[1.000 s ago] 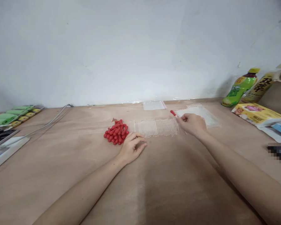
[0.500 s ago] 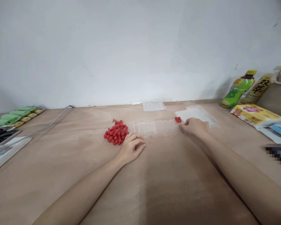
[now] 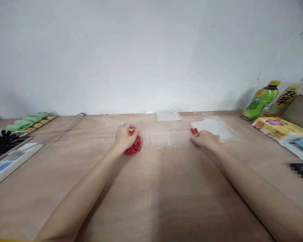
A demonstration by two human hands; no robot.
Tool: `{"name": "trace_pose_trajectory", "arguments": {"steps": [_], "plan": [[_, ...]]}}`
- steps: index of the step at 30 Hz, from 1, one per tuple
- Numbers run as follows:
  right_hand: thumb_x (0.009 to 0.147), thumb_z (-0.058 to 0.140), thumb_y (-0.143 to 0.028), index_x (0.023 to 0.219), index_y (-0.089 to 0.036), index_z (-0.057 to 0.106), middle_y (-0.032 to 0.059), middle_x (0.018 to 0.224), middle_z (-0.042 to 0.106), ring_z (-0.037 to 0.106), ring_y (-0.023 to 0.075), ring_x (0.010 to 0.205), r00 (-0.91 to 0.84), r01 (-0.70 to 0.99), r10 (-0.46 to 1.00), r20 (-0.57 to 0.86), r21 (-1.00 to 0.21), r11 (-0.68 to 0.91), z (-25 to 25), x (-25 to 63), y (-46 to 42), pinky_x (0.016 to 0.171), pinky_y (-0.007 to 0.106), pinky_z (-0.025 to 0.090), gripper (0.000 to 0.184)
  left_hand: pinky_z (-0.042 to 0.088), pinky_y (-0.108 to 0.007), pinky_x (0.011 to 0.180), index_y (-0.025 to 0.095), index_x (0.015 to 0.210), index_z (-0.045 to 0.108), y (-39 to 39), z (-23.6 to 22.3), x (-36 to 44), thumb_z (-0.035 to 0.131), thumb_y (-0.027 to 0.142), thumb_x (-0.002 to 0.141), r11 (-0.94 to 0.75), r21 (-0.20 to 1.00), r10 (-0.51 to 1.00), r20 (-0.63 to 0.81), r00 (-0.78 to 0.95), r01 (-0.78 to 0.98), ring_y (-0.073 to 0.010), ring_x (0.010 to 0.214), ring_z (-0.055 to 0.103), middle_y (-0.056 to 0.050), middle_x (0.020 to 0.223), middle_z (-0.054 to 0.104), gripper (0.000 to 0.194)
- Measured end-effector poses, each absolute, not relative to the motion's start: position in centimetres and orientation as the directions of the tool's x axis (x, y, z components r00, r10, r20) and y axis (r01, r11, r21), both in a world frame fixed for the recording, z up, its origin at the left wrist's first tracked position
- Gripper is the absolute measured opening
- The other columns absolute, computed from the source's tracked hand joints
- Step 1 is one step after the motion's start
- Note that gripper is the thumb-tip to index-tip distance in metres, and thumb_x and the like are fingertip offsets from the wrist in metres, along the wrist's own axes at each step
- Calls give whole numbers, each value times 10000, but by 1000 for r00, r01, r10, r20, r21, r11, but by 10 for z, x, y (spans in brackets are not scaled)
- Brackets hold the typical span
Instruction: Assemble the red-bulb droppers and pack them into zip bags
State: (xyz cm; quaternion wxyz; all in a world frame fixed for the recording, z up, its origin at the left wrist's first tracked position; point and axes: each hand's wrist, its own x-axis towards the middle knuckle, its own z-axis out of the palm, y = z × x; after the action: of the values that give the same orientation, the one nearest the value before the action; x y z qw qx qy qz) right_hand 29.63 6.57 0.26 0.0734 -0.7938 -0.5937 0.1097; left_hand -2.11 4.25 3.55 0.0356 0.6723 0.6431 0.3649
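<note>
A pile of red rubber dropper bulbs (image 3: 135, 148) sits left of a row of thin clear dropper tubes (image 3: 164, 139). My left hand (image 3: 124, 137) reaches over the pile from its left side, thumb and fingers closing around a bulb at the top; the hand covers part of the pile. At the right end of the row, my right hand (image 3: 205, 138) has its fingertips pinched together on a clear tube, its tip hard to make out. Just above those fingertips are two red bulbs (image 3: 194, 131) side by side, on the droppers at that end.
Clear plastic bags (image 3: 217, 128) lie behind my right hand, and a smaller bag (image 3: 169, 116) near the wall. To the right stand a green drink bottle (image 3: 261, 101) and a yellow tissue pack (image 3: 280, 129). A power strip (image 3: 20, 161) with a grey cable lies left.
My right hand has laid a red-bulbed dropper beside another at the row's right end, then moved slightly back to the tubes. My left hand has shifted from the pile's right edge onto its top left.
</note>
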Motion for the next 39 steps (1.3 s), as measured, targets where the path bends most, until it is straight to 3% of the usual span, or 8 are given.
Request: {"name": "trace_pose_trajectory", "arguments": {"steps": [4, 6, 15, 19, 27, 32, 37, 39], "plan": [[664, 438, -326, 620, -183, 565, 40, 597, 563, 550, 223, 689, 282, 921, 953, -108, -248, -301, 3, 296, 67, 754, 382, 295, 196, 448, -270, 641, 210, 857, 632, 85, 55, -48, 569, 404, 698, 164, 398, 966, 118, -228, 903, -190, 736, 596, -37, 872, 649, 259], [671, 438, -335, 626, -188, 559, 37, 601, 563, 549, 221, 691, 283, 914, 951, -126, -265, -307, 3, 297, 67, 762, 387, 297, 196, 447, -246, 591, 206, 857, 638, 103, 55, -52, 594, 397, 674, 215, 376, 971, 21, -240, 901, -184, 713, 606, -31, 838, 665, 268], [739, 410, -420, 553, -196, 504, 27, 565, 556, 542, 206, 686, 219, 903, 965, -146, -346, -257, 13, 297, 61, 741, 376, 316, 306, 469, -309, 608, 152, 595, 635, 133, 46, -43, 742, 340, 470, 295, 301, 954, -143, -263, 907, -282, 758, 609, -88, 716, 662, 250], [794, 359, -394, 542, -192, 469, 37, 584, 571, 538, 197, 673, 163, 920, 979, -122, -341, -196, 18, 291, 54, 733, 368, 316, 341, 450, -299, 555, 155, 519, 601, 135, 44, -45, 733, 311, 478, 283, 333, 959, -116, -258, 900, -273, 684, 610, -77, 595, 624, 209], [815, 400, -284, 695, -191, 503, 54, 823, 623, 551, 197, 802, 54, 928, 996, -69, -366, -75, 27, 279, 42, 700, 313, 329, 183, 384, -267, 507, 167, 582, 592, 122, 41, -53, 518, 388, 723, 193, 488, 958, 95, -272, 851, -193, 544, 562, -41, 498, 572, 272], [817, 419, -264, 703, -194, 525, 30, 805, 640, 558, 191, 845, 25, 916, 998, -64, -399, -48, 24, 278, 39, 734, 306, 326, 171, 367, -248, 508, 153, 565, 564, 108, 44, -57, 540, 363, 710, 101, 568, 954, 178, -242, 817, -168, 550, 542, -30, 514, 562, 256], [816, 426, -231, 975, -179, 553, 21, 721, 642, 564, 161, 717, -49, 813, 987, 152, -568, 128, 11, 272, 27, 667, 267, 374, 210, 423, -211, 577, 145, 865, 568, 74, 40, -44, 461, 362, 795, -98, 686, 957, 265, -122, 721, -123, 629, 564, -23, 709, 615, 251], [814, 431, -250, 1029, -177, 558, 28, 748, 644, 562, 158, 695, -126, 776, 948, 293, -566, 278, 3, 266, 21, 664, 269, 391, 260, 442, -220, 601, 160, 1040, 505, 53, 31, -32, 461, 360, 810, -287, 783, 942, 335, 14, 552, -106, 608, 554, -10, 729, 603, 308]]}}
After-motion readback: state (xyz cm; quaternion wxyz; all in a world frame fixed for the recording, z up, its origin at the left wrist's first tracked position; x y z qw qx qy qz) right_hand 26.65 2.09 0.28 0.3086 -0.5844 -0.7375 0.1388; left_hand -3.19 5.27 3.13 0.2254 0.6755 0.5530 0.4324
